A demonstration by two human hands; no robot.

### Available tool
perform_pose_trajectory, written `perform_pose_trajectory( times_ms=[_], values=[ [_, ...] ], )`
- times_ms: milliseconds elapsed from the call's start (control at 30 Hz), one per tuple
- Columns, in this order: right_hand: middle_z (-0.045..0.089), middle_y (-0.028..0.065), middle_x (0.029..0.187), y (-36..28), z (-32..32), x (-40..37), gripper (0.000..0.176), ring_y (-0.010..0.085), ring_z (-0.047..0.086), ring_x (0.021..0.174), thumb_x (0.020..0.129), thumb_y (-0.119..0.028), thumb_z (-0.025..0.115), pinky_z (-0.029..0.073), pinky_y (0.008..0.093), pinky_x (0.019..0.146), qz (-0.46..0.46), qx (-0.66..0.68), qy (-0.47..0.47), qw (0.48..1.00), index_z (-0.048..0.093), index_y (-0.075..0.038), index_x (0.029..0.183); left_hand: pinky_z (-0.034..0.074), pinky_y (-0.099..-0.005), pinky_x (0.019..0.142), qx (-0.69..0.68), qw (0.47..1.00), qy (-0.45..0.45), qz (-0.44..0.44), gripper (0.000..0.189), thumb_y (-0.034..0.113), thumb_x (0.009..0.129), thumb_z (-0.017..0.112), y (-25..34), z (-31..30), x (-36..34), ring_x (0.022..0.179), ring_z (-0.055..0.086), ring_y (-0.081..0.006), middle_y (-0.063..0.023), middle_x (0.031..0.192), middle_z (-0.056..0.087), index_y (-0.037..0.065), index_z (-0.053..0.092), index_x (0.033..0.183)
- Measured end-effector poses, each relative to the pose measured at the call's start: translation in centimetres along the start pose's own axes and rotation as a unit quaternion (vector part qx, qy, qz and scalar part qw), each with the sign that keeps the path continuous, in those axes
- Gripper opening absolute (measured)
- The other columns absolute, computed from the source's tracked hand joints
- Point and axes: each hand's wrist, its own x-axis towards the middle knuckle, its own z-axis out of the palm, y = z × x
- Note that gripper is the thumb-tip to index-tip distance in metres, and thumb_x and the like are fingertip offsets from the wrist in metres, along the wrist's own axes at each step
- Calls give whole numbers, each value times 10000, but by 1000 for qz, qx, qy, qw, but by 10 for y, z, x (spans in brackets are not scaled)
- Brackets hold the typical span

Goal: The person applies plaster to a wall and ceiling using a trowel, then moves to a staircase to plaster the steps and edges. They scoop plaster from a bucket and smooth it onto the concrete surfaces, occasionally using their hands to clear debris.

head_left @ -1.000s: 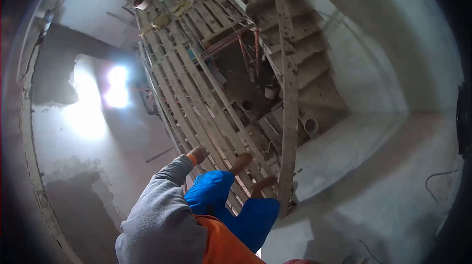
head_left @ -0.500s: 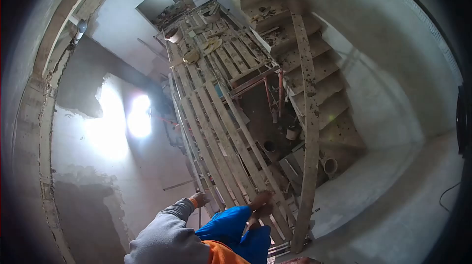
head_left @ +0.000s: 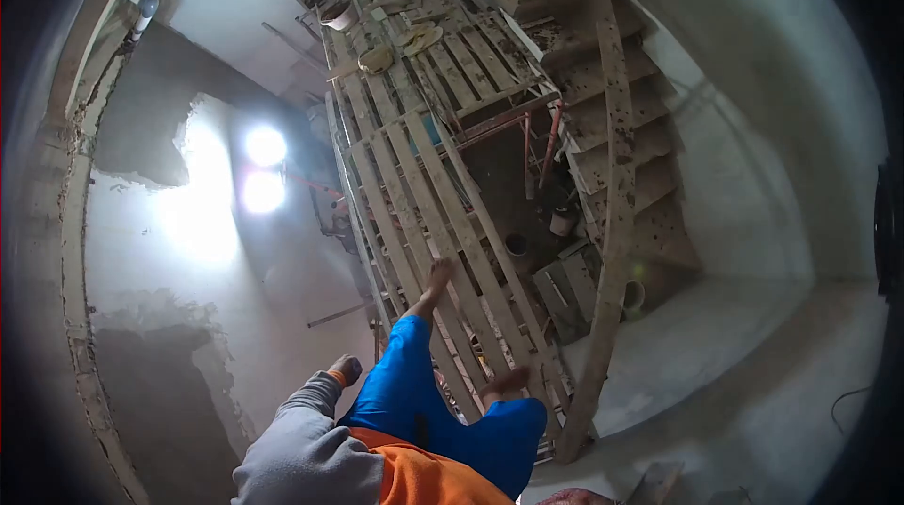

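Note:
My left hand (head_left: pixel 348 369), at the end of a grey sleeve with an orange cuff, hangs beside my blue-clad left leg with its fingers curled in and nothing showing in them. At the bottom edge a small part of my right hand (head_left: pixel 574 497) shows, its fingers cut off by the frame. To its right is a flat grey-brown piece (head_left: pixel 656 483), partly cut off. My bare left foot (head_left: pixel 441 272) is ahead on the slatted wooden planks (head_left: pixel 461 223); my bare right foot (head_left: pixel 508 381) is behind it.
Gaps run between the planks. A drop with a red metal frame (head_left: pixel 551 143) and buckets (head_left: pixel 562 221) lies to the right, beyond it a long slanted board (head_left: pixel 617 128) and stairs (head_left: pixel 626 171). Ahead on the platform stand a white bucket (head_left: pixel 339 16) and a basin (head_left: pixel 375 59).
My left foot has stepped forward along the planks. My left hand has moved back and left, toward my body. The flat piece beside my right hand has come into view.

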Motion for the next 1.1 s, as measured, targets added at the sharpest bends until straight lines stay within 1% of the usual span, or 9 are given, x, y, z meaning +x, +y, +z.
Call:
perform_pose_trajectory(
  times_ms=[200,267,333,400,533,600,700,800,1100],
  values=[
    [468,207,1294,-230,-32,-36,611,316,465,1183,868,-445,543,408,406,945,80,389,-54,916,424,-43,1312,499,-404,639,341,919,-7,200,166,144,748,508,-67,-4,35,724,628,-275,-87,778,660,132,667,704],
    [468,211,1292,-273,-19,-13,635,339,476,1169,870,-417,548,448,448,889,-68,256,-74,961,370,-48,1355,500,-395,632,358,917,-65,163,152,151,743,515,-98,-7,55,730,628,-246,-69,790,653,153,666,764],
    [453,204,1315,-355,-37,-33,654,356,464,1182,869,-412,548,444,469,895,-173,208,-115,956,336,-62,1379,507,-396,657,209,956,14,204,162,150,748,508,-124,-36,59,763,629,-257,-70,813,649,145,660,803],
    [555,68,904,-423,-21,-37,315,218,549,794,810,-221,596,452,359,668,-68,438,-91,892,541,10,1016,512,-395,680,110,964,81,230,174,155,787,487,-154,-58,65,786,630,-268,-77,815,650,138,648,850],
    [549,50,879,-594,-111,-142,347,187,558,787,798,-249,636,449,336,681,-57,618,-193,760,520,-40,1049,512,-394,685,84,994,-44,57,203,160,847,438,-189,-126,76,812,629,-276,-79,837,648,126,618,935],
    [550,47,870,-620,-119,-162,345,178,561,779,803,-265,641,451,335,687,-84,676,-230,695,512,-55,1044,511,-392,682,50,994,-56,-77,214,166,868,419,-158,-205,74,818,629,-274,-75,848,647,119,600,973],
    [559,11,865,-638,-96,-166,254,145,557,727,819,-262,613,421,313,542,-138,743,-241,609,529,-95,990,499,-408,700,382,901,-100,179,229,193,856,446,-231,-185,100,798,617,-300,-98,839,641,89,649,837],
    [559,-5,875,-643,-87,-170,228,135,548,761,821,-265,600,382,314,516,-34,748,-319,581,549,-119,989,487,-413,714,121,989,53,65,225,178,834,466,-278,-151,120,785,605,-305,-110,833,636,86,664,784],
    [577,-78,837,-697,-47,-187,165,105,505,694,801,-303,599,343,278,537,137,732,-365,559,584,-222,944,457,-432,713,-54,991,48,116,140,153,792,503,-205,-240,147,809,567,-322,-111,818,617,93,624,753]
  ],
)
